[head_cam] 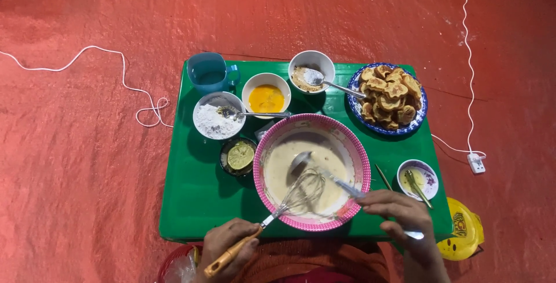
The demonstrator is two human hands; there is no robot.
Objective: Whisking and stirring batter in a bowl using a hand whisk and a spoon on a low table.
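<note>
The person's left hand is closing around the orange wooden handle of a wire whisk, whose loops are dipping into pale batter in the pink-rimmed round mixing bowl. The right hand is gripping the handle end of a metal ladle, its scoop sitting in the same batter. The bowl is resting at the near middle of a green plastic table. Around it are standing a white bowl of flour, a bowl of beaten yellow egg, a halved lime and a blue plate of browned small cakes.
</note>
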